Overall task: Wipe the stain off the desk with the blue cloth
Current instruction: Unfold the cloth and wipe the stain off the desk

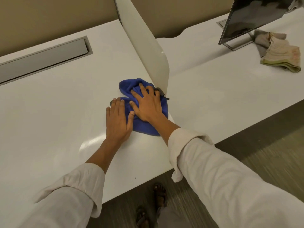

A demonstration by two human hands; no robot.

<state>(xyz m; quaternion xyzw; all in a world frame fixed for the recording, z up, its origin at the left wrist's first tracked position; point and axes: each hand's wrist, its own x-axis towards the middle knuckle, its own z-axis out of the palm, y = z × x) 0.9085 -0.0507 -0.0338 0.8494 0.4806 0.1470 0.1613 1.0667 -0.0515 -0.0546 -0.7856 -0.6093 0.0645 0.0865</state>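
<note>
While the right hand (148,104) presses flat with fingers spread on the blue cloth (144,124) beside the divider (148,51), the left hand (117,119) lies flat, fingers together, on the desk (57,104) at the cloth's edge.

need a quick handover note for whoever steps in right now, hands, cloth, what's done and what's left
Right hand: flat, fingers spread, pressing on the blue cloth.
Left hand: flat on the desk, at the cloth's left edge, thumb on it.
Cloth: bunched on the desk beside the near end of the white divider.
Done: cloth is down and under pressure.
Left: no stain visible, possibly under the cloth; lift it, check, wipe again if needed.
</note>
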